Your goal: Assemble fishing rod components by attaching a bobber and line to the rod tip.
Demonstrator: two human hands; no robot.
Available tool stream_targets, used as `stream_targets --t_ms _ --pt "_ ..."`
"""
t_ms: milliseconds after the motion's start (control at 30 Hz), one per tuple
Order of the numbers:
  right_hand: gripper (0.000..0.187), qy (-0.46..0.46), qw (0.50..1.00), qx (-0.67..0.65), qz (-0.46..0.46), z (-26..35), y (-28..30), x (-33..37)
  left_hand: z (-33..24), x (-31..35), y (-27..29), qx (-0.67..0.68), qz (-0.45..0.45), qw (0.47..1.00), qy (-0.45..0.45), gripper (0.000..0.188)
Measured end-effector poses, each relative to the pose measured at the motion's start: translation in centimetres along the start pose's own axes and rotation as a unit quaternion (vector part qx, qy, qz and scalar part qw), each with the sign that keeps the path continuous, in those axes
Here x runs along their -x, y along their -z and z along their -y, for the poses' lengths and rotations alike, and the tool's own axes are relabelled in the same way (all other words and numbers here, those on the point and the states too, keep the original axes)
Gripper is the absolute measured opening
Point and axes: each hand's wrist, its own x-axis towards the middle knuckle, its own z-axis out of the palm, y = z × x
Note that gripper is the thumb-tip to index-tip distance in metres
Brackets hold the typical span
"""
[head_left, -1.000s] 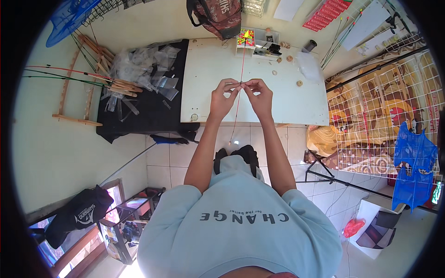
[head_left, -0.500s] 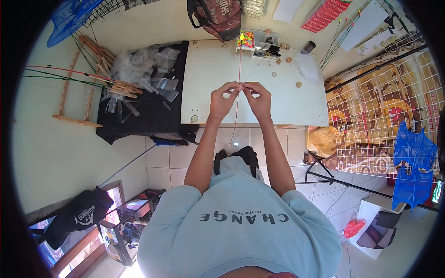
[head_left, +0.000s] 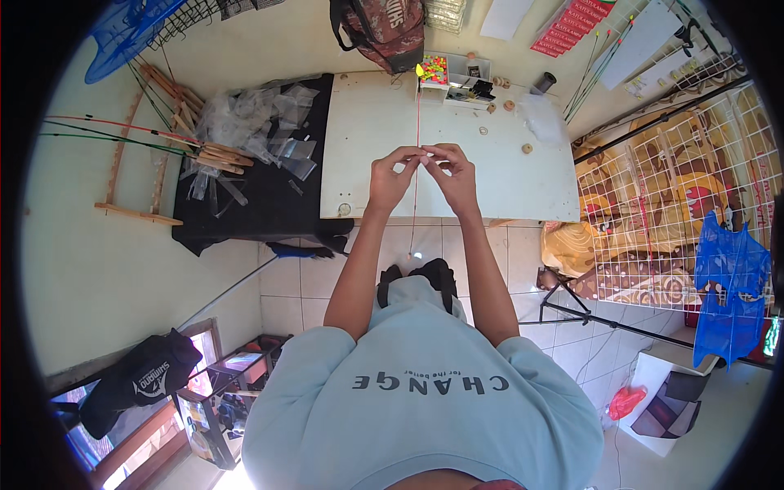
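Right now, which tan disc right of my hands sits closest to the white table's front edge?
The lone tan disc, to the right of the right hand; the other tan discs sit farther back on the white table.

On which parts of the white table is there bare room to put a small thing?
The white table has bare room between the black cloth and the thin red stick, beyond the left hand; and right of the right hand, in front of the brown round piece. Crowded: its back right part, with white trays and clear plastic.
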Motion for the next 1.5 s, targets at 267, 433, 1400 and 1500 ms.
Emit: stream_targets --t_ms 267,433,1400,1500 --pt "0.014 -0.060 0.997 -0.023 -0.051 -0.2 -0.7 0.1 0.5 0.0 -0.4 -0.012 -0.004 1.000 -0.023 0.015" --pt "0.014 -0.087 0.988 -0.083 -0.092 -0.7 -1.0 0.3 0.1 -0.1 -0.8 0.042 -0.022 0.999 0.017 0.021" --pt "0.020 -0.110 0.981 -0.125 -0.103 -0.8 -1.9 0.0 2.1 -0.7 0.3 0.102 0.026 0.989 0.104 0.013" --pt "0.020 -0.097 0.979 -0.140 -0.111 -0.7 -1.7 -0.1 2.0 -0.7 0.6 0.037 0.042 0.987 0.151 0.014"
